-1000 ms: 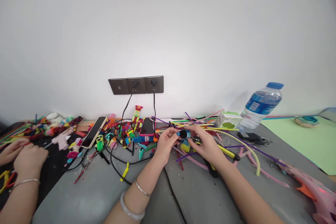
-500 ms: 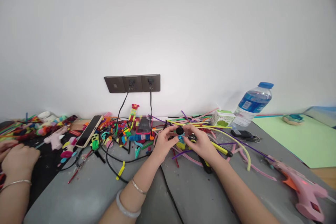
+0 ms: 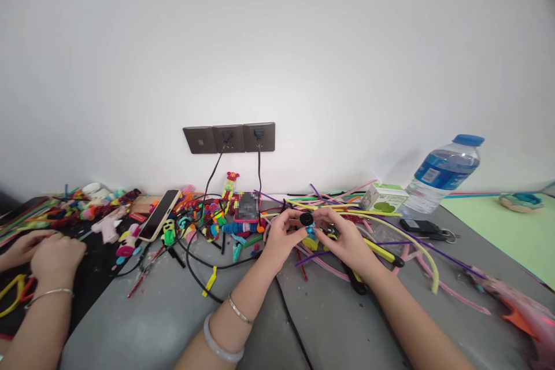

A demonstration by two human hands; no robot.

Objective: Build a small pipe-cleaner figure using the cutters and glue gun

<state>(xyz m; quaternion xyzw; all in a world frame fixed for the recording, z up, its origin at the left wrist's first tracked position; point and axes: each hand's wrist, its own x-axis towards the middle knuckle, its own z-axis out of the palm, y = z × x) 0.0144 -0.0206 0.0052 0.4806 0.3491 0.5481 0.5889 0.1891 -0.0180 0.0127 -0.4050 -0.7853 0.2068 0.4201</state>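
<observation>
A small figure point(image 3: 310, 232) with a round black top, a blue middle and a yellow lower part stands between my fingertips. My left hand point(image 3: 281, 241) pinches it from the left, thumb against the blue part. From the right, my right hand point(image 3: 348, 244) closes on it too, its thumb meeting the same blue area. The finer details are too small to make out. Under my right wrist lies a yellow-and-black tool point(image 3: 384, 252), partly covered by my forearm. Yellow, purple and pink pipe cleaners point(image 3: 427, 245) spread around and behind my hands.
On the right are a green-and-white box point(image 3: 384, 199), a water bottle point(image 3: 444, 176), keys point(image 3: 427, 229) and a pink glue gun point(image 3: 520, 306). Phones point(image 3: 160, 215), small craft figures point(image 3: 169, 232) and black cables point(image 3: 286, 315) lie left and centre. Another person's hands point(image 3: 58, 257) are at far left.
My view has turned slightly left, so everything sits further right in the picture. Both hands keep hold of the figure. More of the other person's hands and yellow-handled scissors now shows.
</observation>
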